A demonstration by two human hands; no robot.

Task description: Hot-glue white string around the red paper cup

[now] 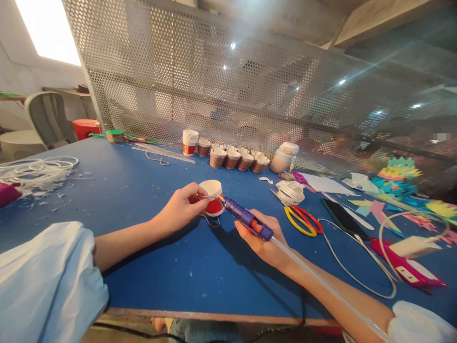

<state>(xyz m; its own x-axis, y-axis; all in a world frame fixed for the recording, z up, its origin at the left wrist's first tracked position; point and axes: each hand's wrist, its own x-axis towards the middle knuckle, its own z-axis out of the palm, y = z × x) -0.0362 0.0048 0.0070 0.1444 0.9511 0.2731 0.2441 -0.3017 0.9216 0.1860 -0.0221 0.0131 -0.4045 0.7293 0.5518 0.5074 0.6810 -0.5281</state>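
Note:
A small red and white paper cup [213, 198] stands on the blue table [143, 200], lying partly on its side toward me. My left hand [182, 208] is closed round it, pinching a thin pale strip against its rim. My right hand [264, 238] grips a blue glue gun [246, 218] whose nozzle touches the cup's side. A clear glue stick [321, 281] trails from the back of the gun along my forearm.
Brown-covered cups [237, 158], a stack of paper cups [189, 142] and a white jar [283, 157] line the perforated screen. Red and yellow scissors [303, 220], a dark phone [343, 218], cables, a pink tool [407, 269] and coloured paper cutouts [396, 178] lie right. White strips [39, 170] lie left.

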